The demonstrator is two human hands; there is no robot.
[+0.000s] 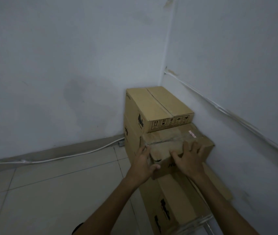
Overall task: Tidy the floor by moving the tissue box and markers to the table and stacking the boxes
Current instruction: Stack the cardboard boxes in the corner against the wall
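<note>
gripping worn box [164,144] near-left corner: left hand [142,165], thumb on front face, fingers up side. right hand [192,158] flat on lid, fingers splayed, not clasping. worn box atop lower box [174,197], corner stack [160,106] just beyond fingertips.

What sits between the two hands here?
Only the worn box, its taped top, which the left hand and right hand both touch; head view.
</note>
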